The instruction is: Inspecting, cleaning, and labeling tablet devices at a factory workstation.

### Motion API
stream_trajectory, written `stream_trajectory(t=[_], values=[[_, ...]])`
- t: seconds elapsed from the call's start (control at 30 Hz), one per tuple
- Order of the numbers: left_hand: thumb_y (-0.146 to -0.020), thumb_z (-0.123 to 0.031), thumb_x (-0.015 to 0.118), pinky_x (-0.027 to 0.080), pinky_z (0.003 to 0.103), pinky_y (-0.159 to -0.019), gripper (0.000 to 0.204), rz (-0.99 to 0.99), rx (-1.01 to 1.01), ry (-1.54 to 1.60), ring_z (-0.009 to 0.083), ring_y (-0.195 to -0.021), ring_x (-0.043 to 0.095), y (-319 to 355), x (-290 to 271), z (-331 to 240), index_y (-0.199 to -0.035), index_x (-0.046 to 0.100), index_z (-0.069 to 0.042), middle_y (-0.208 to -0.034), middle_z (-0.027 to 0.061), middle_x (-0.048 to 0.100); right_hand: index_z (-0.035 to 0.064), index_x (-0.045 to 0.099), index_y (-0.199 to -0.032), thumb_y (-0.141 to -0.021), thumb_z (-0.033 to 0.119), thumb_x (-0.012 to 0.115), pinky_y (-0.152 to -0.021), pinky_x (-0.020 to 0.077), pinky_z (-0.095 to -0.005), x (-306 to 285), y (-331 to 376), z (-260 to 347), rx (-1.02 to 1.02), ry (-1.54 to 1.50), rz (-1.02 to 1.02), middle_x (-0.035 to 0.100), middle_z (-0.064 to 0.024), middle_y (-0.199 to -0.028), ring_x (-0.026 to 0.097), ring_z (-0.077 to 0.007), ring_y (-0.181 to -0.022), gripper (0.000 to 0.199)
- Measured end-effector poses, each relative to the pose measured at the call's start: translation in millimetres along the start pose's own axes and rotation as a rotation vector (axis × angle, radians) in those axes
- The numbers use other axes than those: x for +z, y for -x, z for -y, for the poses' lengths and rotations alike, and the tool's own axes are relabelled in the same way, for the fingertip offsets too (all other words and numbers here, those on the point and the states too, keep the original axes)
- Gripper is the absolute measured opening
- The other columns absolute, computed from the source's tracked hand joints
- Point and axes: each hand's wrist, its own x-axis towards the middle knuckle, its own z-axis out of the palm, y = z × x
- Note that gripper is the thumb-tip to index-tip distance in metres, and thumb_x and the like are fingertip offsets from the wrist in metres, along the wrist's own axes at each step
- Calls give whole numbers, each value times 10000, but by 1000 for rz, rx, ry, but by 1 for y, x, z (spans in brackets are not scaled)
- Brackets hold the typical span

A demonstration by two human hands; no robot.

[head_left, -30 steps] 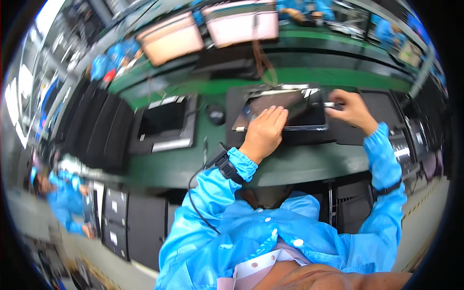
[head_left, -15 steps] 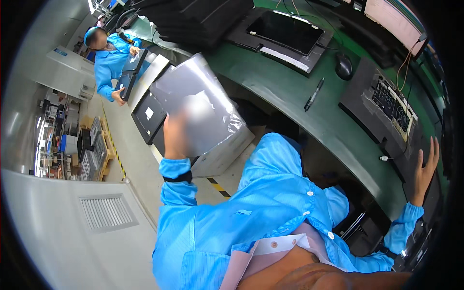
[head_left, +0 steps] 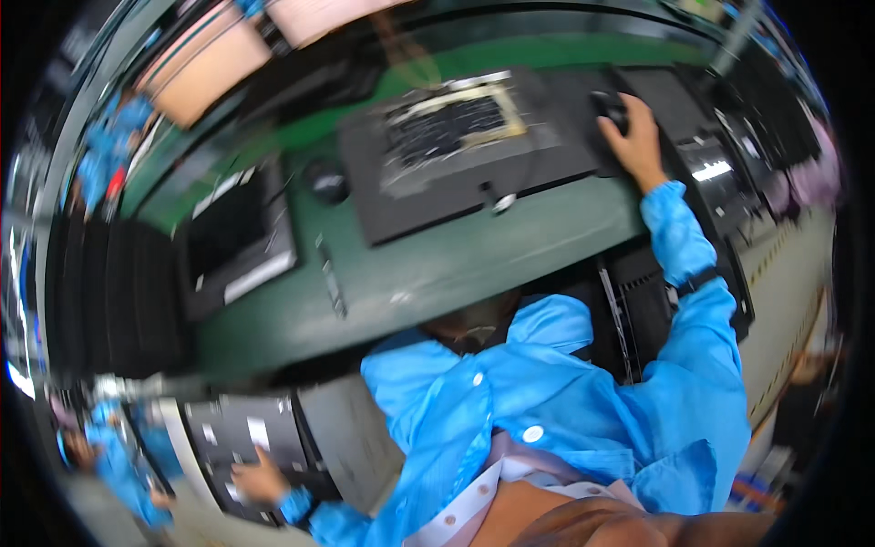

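My left hand, blurred at the lower left, has its fingers apart over a flat black panel that carries white labels. I cannot tell whether it presses on the panel. At the far right of the green bench, the thumb and fingers of my right hand sit on either side of a small rounded black object, partly hidden by the hand. Left of that hand lies a dark mat bearing a laptop keyboard part with a pale edge. A short cable with a white plug hangs at the mat's front.
A black mouse and a pen lie on the bench. Further left are a dark screen panel and a stack of black foam-like sheets. A co-worker in blue is at the lower left; black equipment stands at the right.
My view has swung toward the bench. My left hand has come off the shiny grey bag to the black panels. My right hand, flat before, now curves around the small black object.
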Motion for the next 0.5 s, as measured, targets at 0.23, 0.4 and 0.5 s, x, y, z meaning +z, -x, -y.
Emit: stream_trajectory(t=[0.23, 0.4, 0.5], values=[[-958, -157, 702, 523, 335, -807, 267, 269, 536, 1372, 187, -887, 657, 70, -149, -173, -1161, 686, 16, -1015, 134, 699, 68, 662, -1284, -893, 390, 713, -1103, 392, -462, -5, -7, -4, 63, 236, 54, 558, -189, -1384, 513, -368, -1300, 510], [-804, -23, 782, 523, 363, -615, 185, 56, 1382, 1426, 271, -693, 670, 129, -205, -287, -983, 739, -38, -825, 114, 708, 55, 685, -1236, -886, 423, 705, -1103, 381, -462, 0, -8, -14, 135, 264, 184, 569, -193, -1359, 521, -365, -1283, 508], [-827, -4, 764, 481, 314, -542, 163, 316, 1488, 1537, 202, -602, 630, 160, -225, -312, -987, 735, -26, -782, 98, 683, 42, 689, -1212, -881, 417, 711, -1102, 383, -460, 2, -18, -3, 122, 225, 183, 574, -195, -1352, 523, -369, -1279, 500]])
